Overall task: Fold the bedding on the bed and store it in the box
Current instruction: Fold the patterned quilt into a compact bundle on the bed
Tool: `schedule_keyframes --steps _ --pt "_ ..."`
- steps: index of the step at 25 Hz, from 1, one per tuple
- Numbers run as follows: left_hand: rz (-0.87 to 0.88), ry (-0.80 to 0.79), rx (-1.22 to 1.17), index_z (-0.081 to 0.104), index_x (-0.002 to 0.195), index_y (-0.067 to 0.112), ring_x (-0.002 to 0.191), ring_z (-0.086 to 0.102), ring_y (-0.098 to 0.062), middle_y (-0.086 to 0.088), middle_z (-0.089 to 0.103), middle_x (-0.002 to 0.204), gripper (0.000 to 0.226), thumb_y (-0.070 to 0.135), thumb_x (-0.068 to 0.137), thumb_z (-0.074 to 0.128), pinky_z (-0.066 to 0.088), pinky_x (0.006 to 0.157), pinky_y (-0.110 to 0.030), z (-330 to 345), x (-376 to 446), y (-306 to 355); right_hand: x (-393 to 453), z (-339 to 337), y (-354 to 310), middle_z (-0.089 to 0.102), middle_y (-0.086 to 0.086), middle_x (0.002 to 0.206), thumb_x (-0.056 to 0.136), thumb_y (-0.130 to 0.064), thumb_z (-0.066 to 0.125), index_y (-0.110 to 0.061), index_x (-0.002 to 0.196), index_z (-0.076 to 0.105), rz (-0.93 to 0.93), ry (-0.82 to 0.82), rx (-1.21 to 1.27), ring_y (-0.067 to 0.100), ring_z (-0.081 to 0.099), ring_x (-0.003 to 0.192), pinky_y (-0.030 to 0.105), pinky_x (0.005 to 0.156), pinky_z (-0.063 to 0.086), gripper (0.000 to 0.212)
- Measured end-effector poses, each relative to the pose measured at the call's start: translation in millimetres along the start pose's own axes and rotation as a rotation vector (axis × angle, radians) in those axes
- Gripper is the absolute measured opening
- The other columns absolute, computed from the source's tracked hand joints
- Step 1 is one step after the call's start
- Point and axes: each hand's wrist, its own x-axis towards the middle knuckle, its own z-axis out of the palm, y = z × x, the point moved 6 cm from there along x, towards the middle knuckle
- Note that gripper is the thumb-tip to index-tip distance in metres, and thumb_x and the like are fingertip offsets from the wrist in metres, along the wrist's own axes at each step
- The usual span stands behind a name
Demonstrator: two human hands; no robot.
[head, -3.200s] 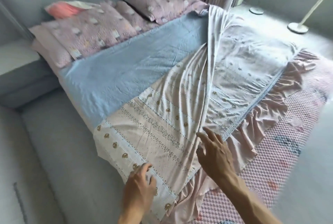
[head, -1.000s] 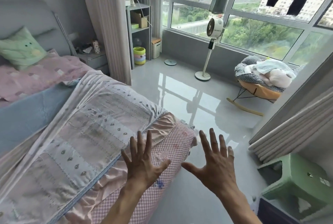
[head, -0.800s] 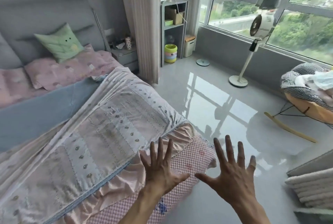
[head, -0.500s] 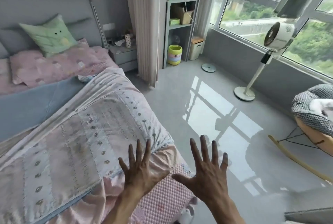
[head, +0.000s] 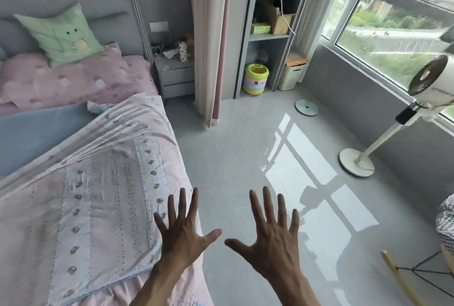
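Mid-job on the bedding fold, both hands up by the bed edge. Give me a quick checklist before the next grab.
1. Left hand free: ok, fingers spread, holding nothing.
2. Right hand free: ok, spread over the floor.
3. Patterned sheet folded over: ok, blue sheet exposed beside it.
4. Fold neat: not ok, creases along the folded edge.
5. Pillows off the sheet: ok.
6. Storage box located: cannot tell, none in view.
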Motion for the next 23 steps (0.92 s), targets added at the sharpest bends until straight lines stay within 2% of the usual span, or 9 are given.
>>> schedule_keyframes --steps 5,10,14,16,19,23 --pt "-0.188 0.127 -0.033 -0.032 0.142 0.046 0.148 -0.022 -0.021 0.011 -0.028 0.156 0.114 0.095 0.059 0.029 -0.005 0.113 -0.065 17.8 95.3 55.2 140.0 18.2 67.3 0.025 0.001 0.163 0.059 -0.096 0.041 -0.031 0.156 0.026 -0.182 -0.044 0.061 0.035 0.032 0.145 0.06 0.108 0.02 0.118" --pt "-0.348 0.233 -0.01 -0.024 0.147 0.045 0.147 -0.021 -0.02 0.007 -0.023 0.16 0.112 0.092 0.064 0.034 -0.006 0.113 -0.064 -6.6 166.5 75.5 271.5 21.9 71.6 0.022 0.0 0.164 0.061 -0.096 0.04 -0.033 0.157 0.022 -0.405 -0.051 0.098 0.034 0.026 0.147 0.06 0.11 0.02 0.116" --pt "-0.535 0.383 0.007 -0.022 0.149 0.041 0.146 -0.023 -0.021 0.006 -0.027 0.159 0.111 0.089 0.068 0.037 -0.01 0.113 -0.062 -58.0 221.9 36.7 373.6 35.2 8.6 0.018 -0.002 0.164 0.062 -0.097 0.038 -0.035 0.157 0.021 -0.57 -0.107 0.097 0.035 0.026 0.147 0.06 0.11 0.024 0.115" --pt "-0.609 0.445 0.029 -0.018 0.151 0.04 0.148 -0.017 -0.024 0.003 -0.02 0.161 0.11 0.091 0.068 0.033 -0.006 0.112 -0.063 -76.9 251.7 3.4 416.5 46.1 -38.2 0.014 -0.002 0.165 0.063 -0.099 0.035 -0.036 0.157 0.016 -0.656 -0.139 0.097 0.034 0.021 0.149 0.062 0.111 0.026 0.115" --pt "-0.713 0.464 -0.007 -0.007 0.155 0.037 0.15 -0.004 -0.029 0.0 -0.008 0.164 0.109 0.093 0.069 0.029 0.0 0.111 -0.066 -88.0 304.3 -56.6 480.9 73.5 -110.5 0.005 -0.004 0.165 0.062 -0.102 0.027 -0.04 0.157 0.003 -0.733 -0.186 0.114 0.03 0.01 0.152 0.062 0.116 0.021 0.115" --pt "-0.857 0.434 -0.07 0.006 0.156 0.033 0.148 0.014 -0.036 -0.004 0.004 0.164 0.111 0.094 0.067 0.033 0.015 0.107 -0.072 -101.6 386.0 -127.4 580.7 108.2 -203.5 0.022 0.0 0.162 0.057 -0.105 0.026 -0.039 0.156 0.014 -0.768 -0.205 0.09 0.035 0.032 0.145 0.066 0.105 0.037 0.119"
